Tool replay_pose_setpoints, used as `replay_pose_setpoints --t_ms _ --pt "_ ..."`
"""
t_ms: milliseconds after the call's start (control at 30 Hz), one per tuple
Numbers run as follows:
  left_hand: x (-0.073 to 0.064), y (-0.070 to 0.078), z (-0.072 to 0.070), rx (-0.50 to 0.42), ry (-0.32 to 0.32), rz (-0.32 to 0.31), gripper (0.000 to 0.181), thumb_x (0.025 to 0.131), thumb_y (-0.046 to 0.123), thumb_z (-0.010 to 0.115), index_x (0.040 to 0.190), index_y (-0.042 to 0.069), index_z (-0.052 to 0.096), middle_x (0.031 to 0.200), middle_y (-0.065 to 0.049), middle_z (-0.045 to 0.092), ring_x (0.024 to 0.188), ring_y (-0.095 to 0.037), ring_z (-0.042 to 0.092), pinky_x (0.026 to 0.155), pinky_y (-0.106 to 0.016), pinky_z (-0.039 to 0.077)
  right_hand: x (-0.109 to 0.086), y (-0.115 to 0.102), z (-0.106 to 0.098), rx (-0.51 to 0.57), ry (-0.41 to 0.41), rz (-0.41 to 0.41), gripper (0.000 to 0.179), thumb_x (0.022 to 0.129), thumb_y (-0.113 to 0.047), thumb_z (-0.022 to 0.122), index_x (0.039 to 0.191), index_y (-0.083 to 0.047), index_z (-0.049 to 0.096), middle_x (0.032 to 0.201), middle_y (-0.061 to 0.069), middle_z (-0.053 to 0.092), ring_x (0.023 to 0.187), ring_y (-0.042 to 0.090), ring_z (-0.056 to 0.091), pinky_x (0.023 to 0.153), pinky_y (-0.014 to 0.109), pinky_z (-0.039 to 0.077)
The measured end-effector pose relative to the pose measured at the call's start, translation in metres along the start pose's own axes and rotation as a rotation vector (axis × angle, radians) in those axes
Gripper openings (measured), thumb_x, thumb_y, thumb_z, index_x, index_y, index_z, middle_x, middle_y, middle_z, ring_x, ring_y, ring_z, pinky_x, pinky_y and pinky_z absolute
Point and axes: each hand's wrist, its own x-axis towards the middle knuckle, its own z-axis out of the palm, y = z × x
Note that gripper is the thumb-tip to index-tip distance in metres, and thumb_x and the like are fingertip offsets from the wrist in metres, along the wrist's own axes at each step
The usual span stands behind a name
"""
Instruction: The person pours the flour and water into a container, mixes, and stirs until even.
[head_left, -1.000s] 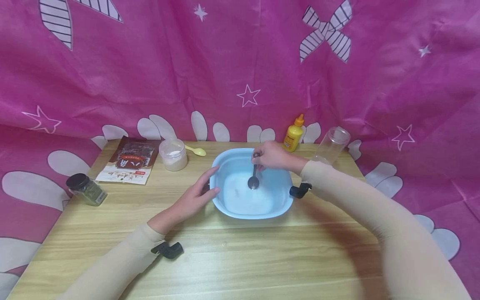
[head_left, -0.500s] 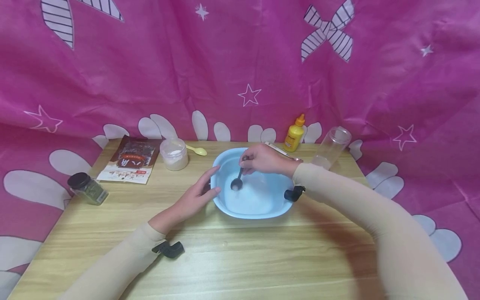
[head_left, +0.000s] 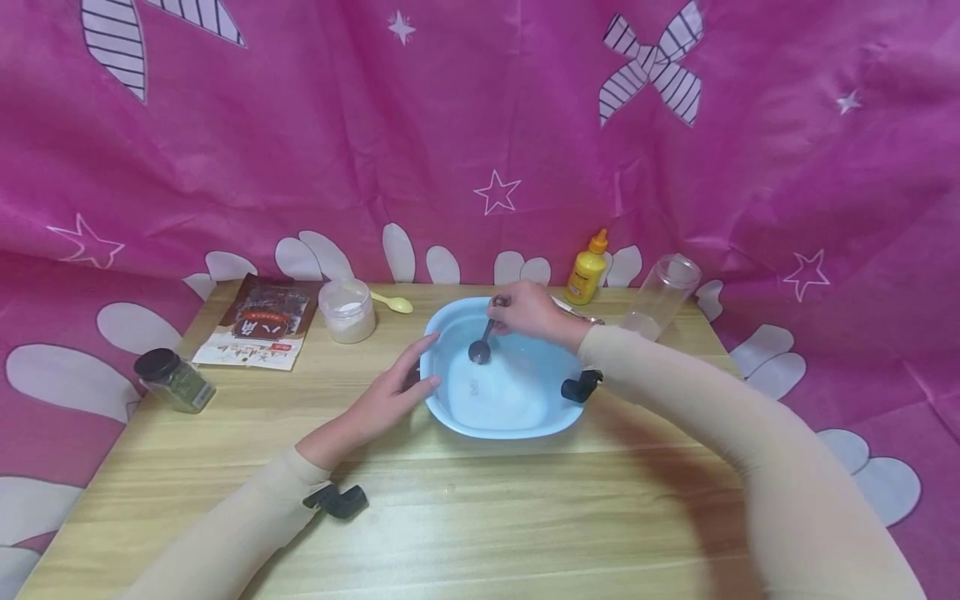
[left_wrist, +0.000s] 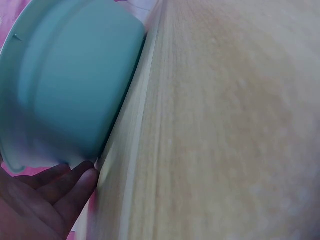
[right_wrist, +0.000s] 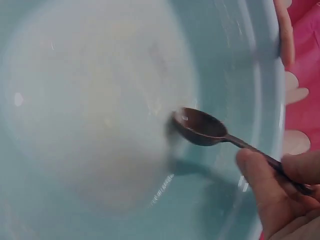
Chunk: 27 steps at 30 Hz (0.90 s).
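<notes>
A light blue basin [head_left: 517,429] stands on the table, with cloudy whitish liquid [right_wrist: 100,100] covering its bottom. My left hand [head_left: 382,396] holds its left side, thumb at the rim and fingers [left_wrist: 55,187] against the outer wall. Over the far side of the basin, my right hand [head_left: 528,312] pinches a dark brown spoon [head_left: 480,350] by its handle. The bowl of the spoon [right_wrist: 200,127] points down inside the basin, at or just above the liquid; I cannot tell which.
Left of the basin are a jar of white powder [head_left: 348,317], a yellow spoon [head_left: 397,303], a brown spice packet [head_left: 258,321] and a black-lidded jar [head_left: 176,379]. Behind and right stand a yellow glue bottle [head_left: 587,271] and a clear cylinder [head_left: 663,292], near a thin light-handled tool [head_left: 577,311].
My right hand has carried the spoon from the middle of the basin toward its left side, then slightly right and back toward the far wall. The left hand has stayed in place.
</notes>
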Motion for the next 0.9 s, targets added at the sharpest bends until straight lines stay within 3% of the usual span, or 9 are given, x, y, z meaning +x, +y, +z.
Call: replay_pose_setpoints --t_ms 167,333,433,533,667,800,900 --pt "0.000 -0.001 0.001 -0.014 -0.003 0.010 0.071 0.115 0.025 0.063 0.177 0.022 0.028 0.175 -0.024 0.038 0.149 -0.046 0.055 0.123 -0.059 0.047 0.001 0.002 0.006 0.114 -0.088 0.030 0.015 0.109 -0.013 0.073 0.112 0.000 0.079 0.096 0.010 0.081 0.089 0.020 0.083 0.082 0.030 0.070" --pt "0.000 0.000 0.001 -0.001 0.001 0.010 0.072 0.115 0.025 0.064 0.177 0.022 0.029 0.175 -0.024 0.038 0.149 -0.046 0.055 0.124 -0.061 0.046 0.000 0.006 0.000 0.097 -0.221 0.098 0.021 0.109 -0.012 0.073 0.118 0.006 0.078 0.093 0.014 0.082 0.087 0.024 0.084 0.081 0.034 0.071" --pt "0.001 0.000 0.001 0.007 0.005 0.011 0.071 0.115 0.024 0.064 0.177 0.020 0.029 0.176 -0.024 0.037 0.149 -0.047 0.055 0.124 -0.061 0.045 0.000 0.007 -0.004 0.036 -0.184 0.128 0.021 0.109 -0.011 0.072 0.117 0.007 0.077 0.092 0.014 0.081 0.084 0.024 0.083 0.077 0.033 0.071" --pt "0.001 -0.001 0.000 0.013 0.007 0.017 0.071 0.115 0.024 0.063 0.177 0.018 0.029 0.176 -0.025 0.036 0.148 -0.048 0.055 0.124 -0.062 0.045 0.003 0.006 -0.003 0.011 -0.084 0.153 0.017 0.109 -0.011 0.071 0.115 0.004 0.077 0.092 0.013 0.079 0.080 0.021 0.082 0.074 0.029 0.070" --pt "0.000 -0.001 0.000 0.009 0.007 0.008 0.071 0.115 0.025 0.064 0.177 0.021 0.029 0.177 -0.023 0.036 0.150 -0.047 0.053 0.124 -0.061 0.045 0.009 0.002 0.004 0.116 -0.010 0.164 0.017 0.110 -0.010 0.070 0.114 0.005 0.076 0.093 0.016 0.079 0.082 0.021 0.083 0.079 0.032 0.071" --pt "0.000 -0.001 0.000 0.000 0.004 0.011 0.071 0.115 0.025 0.064 0.177 0.021 0.029 0.176 -0.023 0.037 0.152 -0.046 0.051 0.124 -0.059 0.046 0.010 -0.002 0.009 0.256 -0.038 0.189 0.017 0.110 -0.008 0.069 0.114 0.006 0.076 0.096 0.019 0.080 0.086 0.024 0.083 0.093 0.043 0.069" --pt "0.000 -0.002 0.000 0.003 0.003 0.020 0.071 0.115 0.026 0.063 0.177 0.021 0.029 0.176 -0.024 0.037 0.151 -0.046 0.052 0.123 -0.059 0.046 0.009 -0.001 0.010 0.285 -0.112 0.221 0.015 0.110 -0.008 0.070 0.113 0.006 0.076 0.097 0.019 0.080 0.087 0.025 0.083 0.096 0.046 0.068"
